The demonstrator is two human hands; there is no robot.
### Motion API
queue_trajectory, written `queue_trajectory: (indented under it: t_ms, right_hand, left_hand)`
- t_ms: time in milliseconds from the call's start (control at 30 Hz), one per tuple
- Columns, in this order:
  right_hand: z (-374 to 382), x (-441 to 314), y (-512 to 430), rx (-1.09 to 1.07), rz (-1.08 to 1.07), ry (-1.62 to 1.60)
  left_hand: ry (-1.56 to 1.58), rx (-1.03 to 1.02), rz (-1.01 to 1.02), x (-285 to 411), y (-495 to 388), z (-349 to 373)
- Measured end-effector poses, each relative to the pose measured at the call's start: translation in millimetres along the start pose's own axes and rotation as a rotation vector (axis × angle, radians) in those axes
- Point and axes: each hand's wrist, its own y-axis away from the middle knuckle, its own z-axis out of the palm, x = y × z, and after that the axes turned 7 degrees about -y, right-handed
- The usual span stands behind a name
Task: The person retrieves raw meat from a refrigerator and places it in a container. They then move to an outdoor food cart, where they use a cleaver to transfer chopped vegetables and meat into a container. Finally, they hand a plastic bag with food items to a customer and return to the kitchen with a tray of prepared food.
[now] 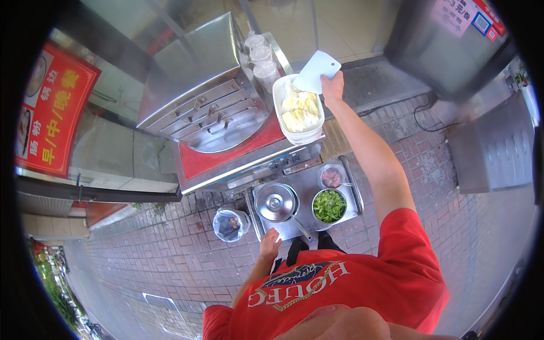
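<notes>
My right hand [332,88] is closed on the corner of a pale plastic scraper [316,73], which reaches over the rim of a white oval bowl [279,91]. Folded, pale yellow-white food [301,111] lies in that bowl, the top one of a stack. Low before my body is my left hand [270,244], fingers partly spread, holding nothing visible, near a metal cart. On the cart stand a lidded steel pan [276,203] with a long handle, a pot of chopped leafy greens [329,206] and a container of pinkish minced food [331,176] with a spoon.
A stainless steel drawer steamer [204,80] stands on a red-topped counter [199,163] at the left. Behind the bowls are stacked plastic cups [264,68]. A lined bin [231,225] stands left of the cart [297,233], and a dark cable [425,127] lies on the brick pavement.
</notes>
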Motion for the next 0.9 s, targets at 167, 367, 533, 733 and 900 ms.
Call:
queue_trajectory:
  t_ms: [167, 367, 533, 733, 900]
  right_hand:
    - [1, -1, 1, -0.027, 0.002, -0.047]
    - [2, -6, 3, -0.026, 0.015, -0.013]
    - [5, 1, -2, -0.02, 0.015, -0.017]
    - [7, 6, -6, -0.017, 0.076, -0.087]
    - [6, 1, -2, -0.018, 0.072, -0.05]
  left_hand:
    - [-0.149, -0.079, -0.021, 0, 1, 2]
    - [-0.105, -0.08, -0.039, -1, 4, 10]
    - [0.14, -0.113, -0.104, -26, 13, 28]
    - [0.43, -0.136, -0.217, -49, 18, 46]
    - [0.439, -0.123, -0.226, -49, 20, 48]
